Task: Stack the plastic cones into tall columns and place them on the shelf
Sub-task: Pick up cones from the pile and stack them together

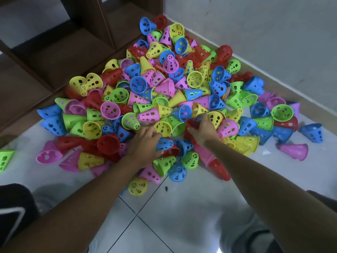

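A big heap of perforated plastic cones (164,84) in red, blue, green, yellow and pink lies on the tiled floor against the wall. My left hand (144,143) reaches into the near edge of the heap, fingers curled around a blue cone (165,144). To its right, my right hand (202,130) grips a red cone (191,125) by its rim, thumb on the outside. The brown wooden shelf (60,52) stands at the upper left, its lower compartments showing no cones.
A grey wall (255,33) borders the heap at the back right. Stray cones lie apart on the floor, such as a green one (5,158) at far left and a pink one (294,151) at right. My knees show at the bottom corners.
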`<state>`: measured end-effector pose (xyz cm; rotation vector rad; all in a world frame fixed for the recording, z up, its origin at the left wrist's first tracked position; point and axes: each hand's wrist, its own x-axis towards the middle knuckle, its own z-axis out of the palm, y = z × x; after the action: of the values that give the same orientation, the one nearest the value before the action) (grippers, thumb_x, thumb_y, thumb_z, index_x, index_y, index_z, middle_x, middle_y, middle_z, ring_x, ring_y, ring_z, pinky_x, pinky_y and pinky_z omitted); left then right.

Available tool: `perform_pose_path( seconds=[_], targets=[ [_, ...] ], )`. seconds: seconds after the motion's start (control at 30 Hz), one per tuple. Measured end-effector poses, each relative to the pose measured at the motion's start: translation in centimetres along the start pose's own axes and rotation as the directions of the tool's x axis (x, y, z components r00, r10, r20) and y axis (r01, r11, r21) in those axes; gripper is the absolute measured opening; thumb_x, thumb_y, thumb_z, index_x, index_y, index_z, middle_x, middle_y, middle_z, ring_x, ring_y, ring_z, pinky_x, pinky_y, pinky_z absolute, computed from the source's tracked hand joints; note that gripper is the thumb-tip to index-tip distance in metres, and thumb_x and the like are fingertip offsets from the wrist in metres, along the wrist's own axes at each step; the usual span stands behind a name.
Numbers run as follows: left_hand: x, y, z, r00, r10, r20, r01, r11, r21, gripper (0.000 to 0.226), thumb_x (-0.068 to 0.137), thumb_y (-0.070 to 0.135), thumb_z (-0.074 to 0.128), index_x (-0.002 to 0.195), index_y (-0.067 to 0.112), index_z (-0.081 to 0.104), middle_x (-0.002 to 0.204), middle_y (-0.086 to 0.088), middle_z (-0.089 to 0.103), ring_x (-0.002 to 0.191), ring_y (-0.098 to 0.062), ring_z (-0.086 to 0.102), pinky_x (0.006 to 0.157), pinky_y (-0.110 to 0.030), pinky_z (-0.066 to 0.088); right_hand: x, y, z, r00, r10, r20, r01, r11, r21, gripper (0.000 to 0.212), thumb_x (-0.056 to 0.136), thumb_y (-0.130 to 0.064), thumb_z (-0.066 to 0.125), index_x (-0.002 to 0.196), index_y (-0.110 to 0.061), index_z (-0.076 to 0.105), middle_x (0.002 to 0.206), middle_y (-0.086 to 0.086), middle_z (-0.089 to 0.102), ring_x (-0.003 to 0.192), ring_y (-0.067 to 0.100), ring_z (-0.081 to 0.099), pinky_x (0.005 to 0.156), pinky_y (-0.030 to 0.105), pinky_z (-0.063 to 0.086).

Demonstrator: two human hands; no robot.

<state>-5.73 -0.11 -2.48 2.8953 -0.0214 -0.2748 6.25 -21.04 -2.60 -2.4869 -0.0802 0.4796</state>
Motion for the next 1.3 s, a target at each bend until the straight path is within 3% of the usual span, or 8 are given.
perform_pose_path(
  seconds=[0.13, 0.27, 0.63, 0.73, 0.87, 1.03, 1.2, 1.3],
  targets=[
    [-0.7, 0.5, -0.5, 0.991, 0.003, -0.135, -0.014, 0.996, -0.087, 0.054, 0.09, 0.044, 0.064, 0.136, 0.018, 0.054, 0.13, -0.002, 0.05, 0.123, -0.025, 0.043, 0.098, -0.04, 0.044, -0.3, -0.4, -0.8, 0.99, -0.032, -0.138, 0.032, 0.999, -0.004, 0.041, 0.095, -0.022, 0.062, 0.133, -0.013, 0.048, 0.113, 0.008, 0.067, 0.096, 0.026, 0.065, 0.079, 0.04, 0.059],
    [-2.4, 1.2, -1.8, 0.976, -0.046, -0.211, -0.003, 0.975, -0.224, 0.053, 0.087, 0.042, 0.067, 0.133, 0.017, 0.056, 0.128, -0.002, 0.053, 0.122, -0.023, 0.045, 0.095, -0.041, 0.047, -1.7, -0.7, -2.2, 0.985, -0.069, -0.16, 0.071, 0.997, 0.01, 0.016, 0.101, -0.017, 0.056, 0.112, -0.012, 0.066, 0.098, -0.001, 0.068, 0.071, 0.009, 0.062, 0.049, 0.01, 0.043],
    [-7.6, 5.2, -3.1, 0.921, -0.335, -0.197, 0.082, 0.662, -0.745, 0.033, 0.078, 0.042, 0.08, 0.101, 0.027, 0.061, 0.098, 0.012, 0.057, 0.095, -0.017, 0.057, 0.081, -0.039, 0.052, -10.7, -4.0, -6.5, 0.978, -0.082, -0.192, 0.138, 0.945, 0.295, 0.017, 0.104, -0.031, 0.052, 0.095, -0.019, 0.059, 0.086, -0.004, 0.069, 0.071, 0.019, 0.068, 0.059, 0.023, 0.057],
    [-9.3, 6.0, -1.8, 0.94, -0.308, -0.147, 0.095, 0.651, -0.753, 0.042, 0.074, 0.043, 0.082, 0.106, 0.024, 0.063, 0.099, 0.007, 0.059, 0.093, -0.021, 0.059, 0.077, -0.038, 0.052, -13.0, -3.1, -7.0, 0.978, -0.029, -0.207, 0.11, 0.913, 0.393, 0.022, 0.105, -0.033, 0.05, 0.091, -0.018, 0.059, 0.089, 0.009, 0.073, 0.079, 0.026, 0.072, 0.07, 0.036, 0.061],
    [-13.1, 5.9, 1.4, 0.985, -0.056, -0.162, -0.034, 0.862, -0.507, 0.047, 0.074, 0.047, 0.077, 0.112, 0.022, 0.064, 0.105, 0.009, 0.058, 0.102, -0.016, 0.052, 0.085, -0.033, 0.046, -15.6, -1.4, -6.8, 0.973, 0.079, -0.219, 0.024, 0.901, 0.433, 0.027, 0.106, -0.032, 0.049, 0.093, -0.015, 0.063, 0.088, 0.009, 0.073, 0.08, 0.025, 0.073, 0.078, 0.038, 0.058],
    [-17.2, 4.7, 5.2, 0.997, -0.075, -0.001, 0.063, 0.855, -0.515, 0.04, 0.072, 0.047, 0.069, 0.103, 0.022, 0.061, 0.098, 0.011, 0.056, 0.093, -0.014, 0.049, 0.079, -0.031, 0.043, -18.9, 0.7, -5.3, 0.969, 0.187, -0.158, -0.066, 0.821, 0.567, 0.028, 0.107, -0.027, 0.048, 0.084, -0.014, 0.058, 0.085, 0.011, 0.069, 0.081, 0.036, 0.074, 0.076, 0.047, 0.06],
    [-18.8, 3.5, 7.2, 0.991, -0.118, 0.067, 0.135, 0.827, -0.545, 0.033, 0.074, 0.028, 0.076, 0.102, 0.019, 0.062, 0.1, 0.006, 0.059, 0.094, -0.016, 0.054, 0.081, -0.038, 0.049, -21.8, 1.5, -3.3, 0.96, 0.273, -0.067, -0.163, 0.736, 0.657, 0.022, 0.109, -0.022, 0.042, 0.106, -0.007, 0.057, 0.082, 0.008, 0.064, 0.056, 0.012, 0.068, 0.065, 0.024, 0.058],
    [-19.6, 3.2, 8.0, 0.983, -0.142, 0.119, 0.185, 0.809, -0.558, 0.034, 0.075, 0.025, 0.079, 0.103, 0.019, 0.061, 0.103, 0.004, 0.06, 0.094, -0.017, 0.057, 0.082, -0.039, 0.051, -23.6, 1.9, -1.7, 0.957, 0.291, 0.008, -0.215, 0.688, 0.693, 0.022, 0.109, -0.018, 0.04, 0.11, -0.004, 0.057, 0.084, 0.003, 0.063, 0.062, 0.017, 0.066, 0.069, 0.027, 0.058]
  ],
)
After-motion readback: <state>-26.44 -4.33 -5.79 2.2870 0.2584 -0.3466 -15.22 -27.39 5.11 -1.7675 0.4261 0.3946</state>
